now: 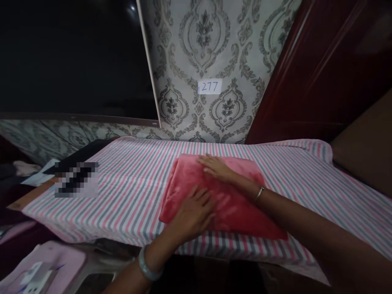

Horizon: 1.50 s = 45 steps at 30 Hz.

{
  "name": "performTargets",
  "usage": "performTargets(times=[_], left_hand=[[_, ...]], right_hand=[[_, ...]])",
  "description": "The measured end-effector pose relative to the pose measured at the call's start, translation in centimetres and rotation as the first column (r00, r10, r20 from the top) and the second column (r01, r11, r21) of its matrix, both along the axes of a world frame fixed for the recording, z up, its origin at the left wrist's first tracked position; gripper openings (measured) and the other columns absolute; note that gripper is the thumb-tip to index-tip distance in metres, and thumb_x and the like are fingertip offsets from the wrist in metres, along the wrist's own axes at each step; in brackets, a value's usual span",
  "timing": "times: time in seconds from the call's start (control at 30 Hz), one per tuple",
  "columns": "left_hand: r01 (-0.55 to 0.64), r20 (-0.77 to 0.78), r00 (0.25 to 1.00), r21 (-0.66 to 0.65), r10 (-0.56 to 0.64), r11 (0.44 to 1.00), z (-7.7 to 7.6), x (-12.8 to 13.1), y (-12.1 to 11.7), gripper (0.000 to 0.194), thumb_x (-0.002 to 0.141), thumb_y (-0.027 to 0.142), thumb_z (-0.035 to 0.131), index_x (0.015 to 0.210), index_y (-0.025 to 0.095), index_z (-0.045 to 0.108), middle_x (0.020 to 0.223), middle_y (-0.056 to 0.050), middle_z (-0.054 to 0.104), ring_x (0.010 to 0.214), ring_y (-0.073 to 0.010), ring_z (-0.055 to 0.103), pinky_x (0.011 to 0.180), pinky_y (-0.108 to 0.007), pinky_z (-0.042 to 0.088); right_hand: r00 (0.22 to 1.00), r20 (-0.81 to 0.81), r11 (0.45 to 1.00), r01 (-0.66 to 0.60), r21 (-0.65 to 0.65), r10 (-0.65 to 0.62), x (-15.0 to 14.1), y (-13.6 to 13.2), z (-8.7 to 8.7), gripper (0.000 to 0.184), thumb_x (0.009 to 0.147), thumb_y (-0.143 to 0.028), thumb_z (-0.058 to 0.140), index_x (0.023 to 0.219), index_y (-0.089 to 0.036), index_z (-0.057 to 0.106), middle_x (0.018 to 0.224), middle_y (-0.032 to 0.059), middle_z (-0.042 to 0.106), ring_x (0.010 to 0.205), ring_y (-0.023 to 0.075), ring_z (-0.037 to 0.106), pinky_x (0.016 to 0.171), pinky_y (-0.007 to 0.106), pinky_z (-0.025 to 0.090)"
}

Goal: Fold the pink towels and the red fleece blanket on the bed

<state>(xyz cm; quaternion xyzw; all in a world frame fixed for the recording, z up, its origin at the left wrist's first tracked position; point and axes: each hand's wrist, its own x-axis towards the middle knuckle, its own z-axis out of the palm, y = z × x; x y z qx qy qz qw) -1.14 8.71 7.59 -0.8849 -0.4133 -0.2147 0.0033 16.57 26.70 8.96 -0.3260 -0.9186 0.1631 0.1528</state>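
Note:
A folded red plush blanket [232, 212] lies flat on a table covered by a striped cloth [128, 175] in pink, grey and white. My left hand [197, 210] rests on the blanket's near left part, its fingers apart and slightly bent. Farther back, my right hand [216, 167] lies flat with fingers stretched over the far edge area of the blanket. Neither hand grips anything. A pale bangle [147, 263] circles my left wrist, and a thin bracelet [260, 192] is on the right one.
A large dark television screen [73, 57] stands at the back left. Patterned wallpaper bears a paper label [210, 86] reading 277. To the right rises a dark red glossy panel [318, 65]. At lower left is a pink stool [64, 261] with a white power strip [38, 279].

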Motion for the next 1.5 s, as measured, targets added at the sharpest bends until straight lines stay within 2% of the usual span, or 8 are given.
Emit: performTargets(times=[0.1,0.2,0.33,0.57,0.8,1.2,1.4,1.5], left_hand=[[-0.254,0.043,0.967,0.126,0.251,0.959,-2.0,-1.5,-1.2,0.046,0.099,0.034,0.053,0.143,0.023,0.06,0.146,-0.012,0.062,0.144,-0.0367,0.044,0.126,-0.066,0.016],[-0.391,0.072,0.92,0.206,0.385,0.897,-5.1,-2.2,-2.0,0.057,0.093,0.031,0.06,0.149,0.027,0.054,0.157,-0.008,0.051,0.156,-0.0412,0.019,0.124,-0.07,0.008],[-0.412,0.066,0.911,0.233,0.408,0.881,-7.1,-2.2,-1.9,0.063,0.091,0.03,0.061,0.153,0.031,0.049,0.163,-0.003,0.044,0.158,-0.0387,0.007,0.125,-0.065,0.006],[-0.421,0.066,0.907,0.143,0.416,0.896,-7.1,-2.2,-1.9,0.068,0.09,0.034,0.061,0.156,0.034,0.045,0.166,-0.003,0.039,0.157,-0.041,0.012,0.125,-0.066,0.007],[-0.447,0.056,0.894,0.141,0.444,0.883,-7.1,-2.1,-1.8,0.065,0.088,0.031,0.063,0.152,0.033,0.051,0.165,0.0,0.04,0.158,-0.0389,0.01,0.127,-0.063,0.003],[-0.461,0.079,0.886,0.259,0.457,0.849,-6.3,-2.3,-1.6,0.055,0.093,0.034,0.059,0.147,0.036,0.056,0.161,0.002,0.047,0.151,-0.0398,0.032,0.122,-0.061,0.024],[-0.424,0.059,0.904,0.252,0.424,0.87,-6.5,-3.1,-1.2,0.054,0.095,0.034,0.055,0.149,0.031,0.055,0.157,-0.004,0.051,0.148,-0.0445,0.037,0.117,-0.069,0.029],[-0.394,0.071,0.919,0.191,0.387,0.899,-4.5,-3.6,-1.0,0.051,0.099,0.036,0.049,0.149,0.027,0.056,0.156,-0.008,0.053,0.146,-0.0428,0.042,0.117,-0.071,0.032]], right_hand=[[0.955,0.089,0.957,-0.287,0.041,0.283,-2.9,-1.9,-0.5,0.054,0.106,-0.043,0.038,0.16,-0.035,0.038,0.168,0.0018,0.031,0.159,0.0269,0.015,0.127,0.058,0.007],[0.909,0.149,0.914,-0.401,0.063,0.389,-5.4,-1.4,-1.4,0.053,0.108,-0.04,0.035,0.161,-0.035,0.035,0.168,0.0008,0.032,0.158,0.0224,0.018,0.128,0.054,0.005],[0.928,0.205,0.939,-0.333,0.084,0.311,-8.4,2.4,-1.9,0.057,0.106,-0.052,0.039,0.161,-0.034,0.036,0.17,0.0014,0.027,0.159,0.0282,0.014,0.127,0.057,0.008],[0.954,0.25,0.985,-0.149,-0.089,0.167,-12.2,9.0,-2.7,0.062,0.105,-0.059,0.035,0.16,-0.031,0.04,0.17,0.0055,0.028,0.157,0.0329,0.022,0.125,0.057,0.021],[0.967,0.203,0.984,-0.135,-0.117,0.157,-12.5,10.3,-3.5,0.059,0.104,-0.063,0.034,0.154,-0.035,0.049,0.168,0.0017,0.033,0.157,0.0328,0.021,0.125,0.056,0.02],[0.979,0.203,0.998,-0.012,0.067,-0.002,-11.8,5.1,1.5,0.058,0.108,-0.046,0.038,0.163,-0.025,0.033,0.172,0.011,0.02,0.159,0.0339,0.013,0.125,0.063,0.011],[0.982,0.177,0.997,-0.073,0.035,0.066,-2.7,-2.8,2.3,0.057,0.108,-0.049,0.041,0.161,-0.028,0.037,0.172,0.0077,0.022,0.159,0.0309,0.015,0.126,0.058,0.016],[0.989,0.138,0.998,-0.06,0.016,0.057,3.4,-7.0,1.6,0.056,0.107,-0.052,0.04,0.158,-0.029,0.041,0.17,0.0073,0.028,0.158,0.0273,0.02,0.128,0.057,0.014]])
